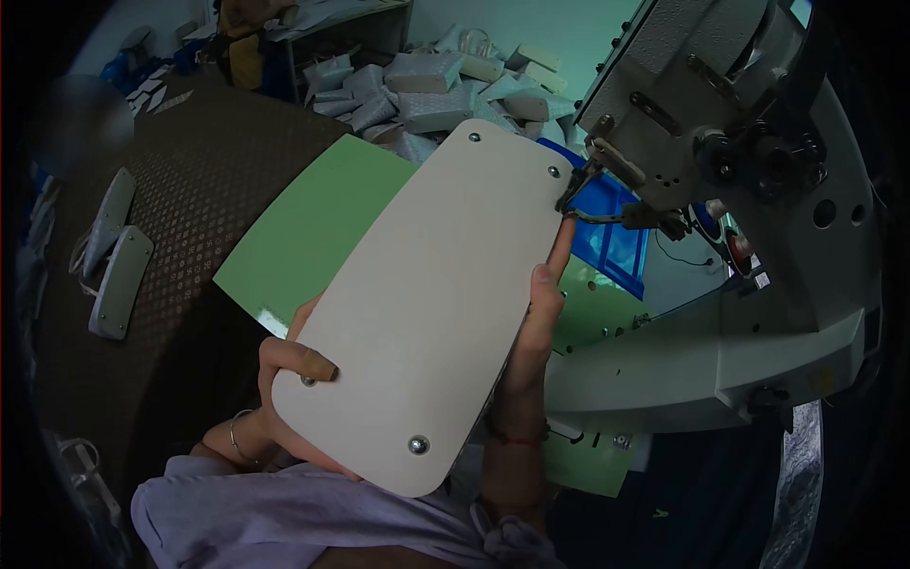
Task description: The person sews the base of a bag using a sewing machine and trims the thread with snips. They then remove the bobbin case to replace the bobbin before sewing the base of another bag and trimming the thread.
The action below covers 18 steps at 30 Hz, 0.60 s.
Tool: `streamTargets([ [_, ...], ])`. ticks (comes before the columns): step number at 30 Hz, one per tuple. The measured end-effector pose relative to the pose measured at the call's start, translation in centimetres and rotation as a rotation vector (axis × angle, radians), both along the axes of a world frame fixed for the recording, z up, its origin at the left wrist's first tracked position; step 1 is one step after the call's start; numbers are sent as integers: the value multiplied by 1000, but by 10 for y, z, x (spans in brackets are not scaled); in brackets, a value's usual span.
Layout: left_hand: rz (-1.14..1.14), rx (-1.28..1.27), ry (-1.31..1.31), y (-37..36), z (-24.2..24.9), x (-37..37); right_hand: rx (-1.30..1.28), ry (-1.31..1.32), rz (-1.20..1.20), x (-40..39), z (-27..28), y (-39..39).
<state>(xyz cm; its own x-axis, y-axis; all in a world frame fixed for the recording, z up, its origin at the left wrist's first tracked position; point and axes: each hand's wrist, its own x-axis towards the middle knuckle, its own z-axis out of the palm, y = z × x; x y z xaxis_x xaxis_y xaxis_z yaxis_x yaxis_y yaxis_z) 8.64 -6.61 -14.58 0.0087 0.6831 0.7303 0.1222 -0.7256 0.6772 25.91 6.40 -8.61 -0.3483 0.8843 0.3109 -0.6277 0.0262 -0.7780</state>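
Off-white stiff panel (427, 303) w/ rounded corners and metal rivets is held up in both hands, tilted, its top right corner at the needle area of an industrial sewing machine (730, 161). Left hand (294, 365) grips the lower left edge, thumb curled over the front near a rivet; a thin bangle shows on that wrist. Right hand (540, 313) runs along the right edge, fingers behind, index finger stretched up toward the presser foot (580, 194). Green table top (303, 237) lies under the panel. Two similar padded pieces (114, 256) sit on brown patterned material at left, well apart. Pile of pale grey pieces (436, 90) at rear; blue bin (616, 232) beside the machine.
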Motion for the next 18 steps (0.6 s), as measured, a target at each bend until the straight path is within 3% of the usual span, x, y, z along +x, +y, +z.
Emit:
streamTargets([
  [2, 2, 1, 11, 5, 2, -1, -104, 164, 87, 0, 0, 1],
  [4, -2, 12, 47, 10, 5, -1, 90, -215, -142, -5, -9, 7],
  [5, -1, 21, 76, 13, 6, -1, 92, -215, -143, -2, -7, 6],
  [8, -14, 43, -7, 20, 4, -1, -75, 145, 93, 4, -3, 4],
  [11, 4, 18, -2, 23, 6, -3, -76, 134, 90, 5, -2, 3],
  [14, 2, -17, 13, 29, 7, -6, -76, 80, 84, 2, 4, -2],
  [17, 28, -24, 8, 37, 7, -8, 55, -286, -147, -3, 1, 2],
  [18, 33, -11, 24, 40, 7, -9, 10, -96, -21, 2, -2, 3],
])
